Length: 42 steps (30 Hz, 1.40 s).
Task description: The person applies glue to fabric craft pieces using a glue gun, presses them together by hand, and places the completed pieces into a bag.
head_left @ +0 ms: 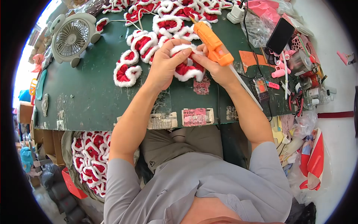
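Between my two hands is a small red velvet piece with fluffy white trim [185,70], held up just above the table's near side. My left hand [166,63] pinches its upper left edge between thumb and fingers. The thumb and fingertips of my right hand [218,71] press on its upper right edge. An orange hot glue gun [213,43] is also at my right hand, nozzle pointing up and left, its handle hidden by the hand. A long white glue stick [246,87] sticks out from its rear.
Many similar red-and-white pieces [167,24] are heaped at the back of the green table [89,93]. A small fan [72,37] stands at left. A phone [280,35], pliers [297,100] and clutter lie at right. A sack of more pieces [93,156] sits below.
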Each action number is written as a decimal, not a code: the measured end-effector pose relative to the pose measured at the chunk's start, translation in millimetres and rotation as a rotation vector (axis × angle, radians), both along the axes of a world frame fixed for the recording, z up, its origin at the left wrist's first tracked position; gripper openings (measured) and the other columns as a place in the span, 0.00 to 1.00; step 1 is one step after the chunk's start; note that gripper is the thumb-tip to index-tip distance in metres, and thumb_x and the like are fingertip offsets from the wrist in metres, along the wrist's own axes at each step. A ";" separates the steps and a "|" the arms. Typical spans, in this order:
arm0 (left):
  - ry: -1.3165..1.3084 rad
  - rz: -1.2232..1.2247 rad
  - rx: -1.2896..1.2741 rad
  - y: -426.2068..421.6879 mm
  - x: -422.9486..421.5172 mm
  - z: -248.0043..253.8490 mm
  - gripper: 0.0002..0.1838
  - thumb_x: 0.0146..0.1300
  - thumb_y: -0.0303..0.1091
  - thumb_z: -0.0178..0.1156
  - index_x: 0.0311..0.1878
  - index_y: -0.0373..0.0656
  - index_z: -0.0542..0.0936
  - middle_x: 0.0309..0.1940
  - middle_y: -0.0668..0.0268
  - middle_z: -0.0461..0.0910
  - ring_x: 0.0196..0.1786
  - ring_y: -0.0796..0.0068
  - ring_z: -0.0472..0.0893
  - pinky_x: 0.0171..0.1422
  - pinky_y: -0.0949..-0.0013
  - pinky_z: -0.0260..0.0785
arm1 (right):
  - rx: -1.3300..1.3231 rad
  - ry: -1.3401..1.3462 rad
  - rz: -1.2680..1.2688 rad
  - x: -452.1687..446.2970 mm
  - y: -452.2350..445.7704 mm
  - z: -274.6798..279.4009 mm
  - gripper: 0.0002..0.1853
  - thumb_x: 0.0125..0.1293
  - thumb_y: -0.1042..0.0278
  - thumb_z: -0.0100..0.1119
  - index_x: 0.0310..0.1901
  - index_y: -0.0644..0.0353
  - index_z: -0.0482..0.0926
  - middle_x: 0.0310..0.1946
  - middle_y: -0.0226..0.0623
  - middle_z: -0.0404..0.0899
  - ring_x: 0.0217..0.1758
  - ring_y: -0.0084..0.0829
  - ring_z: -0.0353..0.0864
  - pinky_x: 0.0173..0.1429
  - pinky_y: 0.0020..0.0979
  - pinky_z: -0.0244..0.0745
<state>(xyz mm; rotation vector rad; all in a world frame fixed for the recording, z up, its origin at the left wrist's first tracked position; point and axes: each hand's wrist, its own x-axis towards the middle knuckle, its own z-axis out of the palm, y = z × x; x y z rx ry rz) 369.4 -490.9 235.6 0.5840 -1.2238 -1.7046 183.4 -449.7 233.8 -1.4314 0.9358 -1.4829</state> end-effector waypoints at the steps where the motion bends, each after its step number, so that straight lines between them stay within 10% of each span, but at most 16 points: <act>1: 0.030 -0.009 0.026 -0.2 0.0 -0.2 0.15 0.69 0.31 0.65 0.55 0.37 0.77 0.42 0.65 0.83 0.43 0.82 0.83 0.45 0.76 0.76 | 0.027 -0.057 0.010 -0.8 -1.0 -0.8 0.14 0.63 0.77 0.68 0.40 0.55 0.69 0.42 0.34 0.79 0.40 0.20 0.78 0.41 0.23 0.72; 28: -0.150 -0.101 -0.149 17.0 -14.7 13.6 0.51 0.54 0.14 0.66 0.79 0.40 0.51 0.48 0.59 0.81 0.52 0.73 0.81 0.58 0.70 0.75 | 0.199 -0.065 -0.077 -9.2 -7.7 2.3 0.12 0.61 0.72 0.72 0.39 0.55 0.75 0.30 0.21 0.75 0.30 0.10 0.71 0.31 0.19 0.64; 42: -0.318 0.211 -0.422 17.0 -18.2 12.0 0.49 0.56 0.18 0.68 0.78 0.37 0.51 0.50 0.57 0.83 0.54 0.72 0.83 0.58 0.71 0.75 | 0.147 -0.174 -0.139 -2.2 -5.0 6.1 0.14 0.62 0.61 0.74 0.33 0.55 0.76 0.24 0.21 0.75 0.22 0.11 0.69 0.24 0.19 0.60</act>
